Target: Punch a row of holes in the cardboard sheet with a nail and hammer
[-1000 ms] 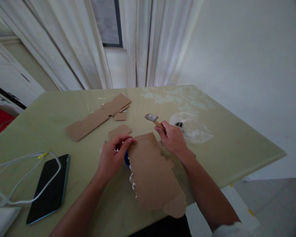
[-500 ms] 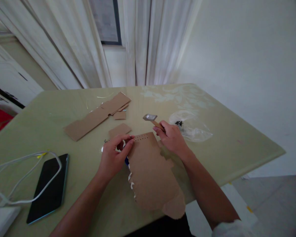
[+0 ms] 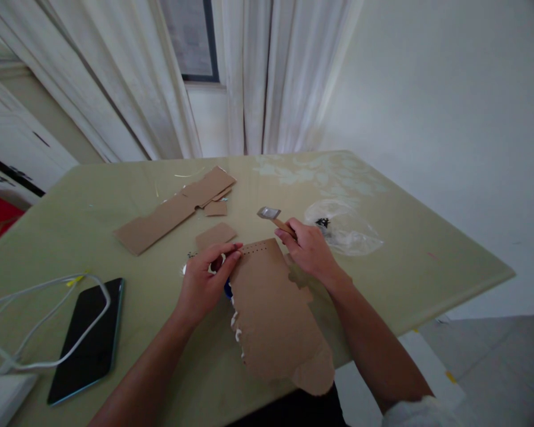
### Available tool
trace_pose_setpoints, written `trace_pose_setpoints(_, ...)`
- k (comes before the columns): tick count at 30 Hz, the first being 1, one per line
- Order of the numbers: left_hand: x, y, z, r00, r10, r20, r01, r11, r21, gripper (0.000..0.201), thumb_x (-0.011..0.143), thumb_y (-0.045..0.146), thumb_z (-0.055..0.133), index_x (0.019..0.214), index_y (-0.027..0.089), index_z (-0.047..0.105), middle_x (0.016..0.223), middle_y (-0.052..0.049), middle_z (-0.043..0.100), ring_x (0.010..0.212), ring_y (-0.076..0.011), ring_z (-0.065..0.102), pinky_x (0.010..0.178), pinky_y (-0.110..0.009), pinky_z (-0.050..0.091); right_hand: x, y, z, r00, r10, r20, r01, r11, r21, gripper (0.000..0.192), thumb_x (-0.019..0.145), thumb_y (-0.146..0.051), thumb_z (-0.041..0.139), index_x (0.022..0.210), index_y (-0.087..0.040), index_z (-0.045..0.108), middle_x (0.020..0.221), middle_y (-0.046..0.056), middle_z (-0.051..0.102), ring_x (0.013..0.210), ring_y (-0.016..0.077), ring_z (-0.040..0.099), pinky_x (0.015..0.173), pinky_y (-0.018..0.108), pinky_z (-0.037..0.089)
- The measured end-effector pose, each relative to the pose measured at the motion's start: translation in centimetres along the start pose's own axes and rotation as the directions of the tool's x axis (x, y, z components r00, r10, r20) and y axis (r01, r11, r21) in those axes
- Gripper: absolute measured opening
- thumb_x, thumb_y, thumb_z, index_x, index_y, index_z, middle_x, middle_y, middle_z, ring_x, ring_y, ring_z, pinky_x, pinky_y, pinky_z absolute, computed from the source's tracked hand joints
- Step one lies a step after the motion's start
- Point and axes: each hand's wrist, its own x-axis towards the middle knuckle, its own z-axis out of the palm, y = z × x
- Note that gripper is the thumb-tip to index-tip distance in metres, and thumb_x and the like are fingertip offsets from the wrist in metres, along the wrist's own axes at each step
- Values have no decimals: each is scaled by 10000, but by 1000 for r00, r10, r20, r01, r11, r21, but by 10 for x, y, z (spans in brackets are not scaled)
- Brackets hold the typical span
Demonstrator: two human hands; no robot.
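Observation:
In my right hand (image 3: 309, 246) is a small hammer (image 3: 269, 213) with a metal head and a wooden handle. Its head is in the air just beyond the far edge of a brown cardboard piece (image 3: 276, 314). Two rows of small dark dots run along that edge, and white lacing or filler lines its left side. My left hand (image 3: 207, 276) is closed at the far left corner of the cardboard, thumb and forefinger pinched together. What lies between those fingertips is too small to make out. Something blue (image 3: 228, 289) shows partly from under the cardboard.
Cardboard strips (image 3: 178, 210) and a smaller cardboard piece (image 3: 216, 235) lie beyond my left hand. A clear plastic bag (image 3: 347, 228) with small black bits is at the right. To the left are a black tablet (image 3: 86, 341) and a white cable (image 3: 48, 363).
Almost nothing differs. The hammer and my right hand have shifted very slightly to the left; my left hand stays pinched at the cardboard's corner.

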Motion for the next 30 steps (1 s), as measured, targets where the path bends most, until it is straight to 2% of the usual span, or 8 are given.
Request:
trace_pose_setpoints(11, 2, 1, 0, 1000, 16, 9, -15, 1000, -20, 162, 981, 341, 758, 1040, 241, 871, 985, -21, 855, 635, -119, 570, 616, -245, 484, 0, 0, 2, 1000, -15, 11, 16, 1000, -16, 338, 1122, -491, 514, 885, -249, 522, 746, 9, 604, 697, 205, 540, 691, 320, 306)
trace_pose_setpoints(19, 5, 0, -3, 992, -116, 57, 120, 990, -75, 215, 952, 418, 758, 990, 240, 871, 936, -26, 839, 638, -135, 566, 590, -252, 467, 0, -1, 1, 1000, -5, 15, 6, 1000, -22, 336, 1118, -476, 524, 870, -250, 503, 742, 6, 592, 702, 202, 539, 691, 318, 307)
trace_pose_setpoints(24, 9, 1, -9, 995, -63, 73, 67, 997, -50, 221, 951, 407, 746, 911, 221, 858, 910, -30, 783, 629, -126, 535, 585, -254, 434, 0, -1, 1, 1000, -7, 17, 7, 1000, -30, 340, 1122, -487, 517, 881, -248, 510, 760, 14, 606, 713, 206, 551, 690, 318, 302)
trace_pose_setpoints(30, 10, 0, -14, 990, -85, 116, 89, 996, -28, 240, 968, 424, 728, 929, 226, 857, 916, -35, 788, 651, -141, 567, 597, -264, 448, 0, -3, -1, 1000, -17, 21, 17, 999, -44, 334, 1121, -481, 516, 886, -245, 543, 757, 19, 627, 701, 204, 547, 681, 318, 303)
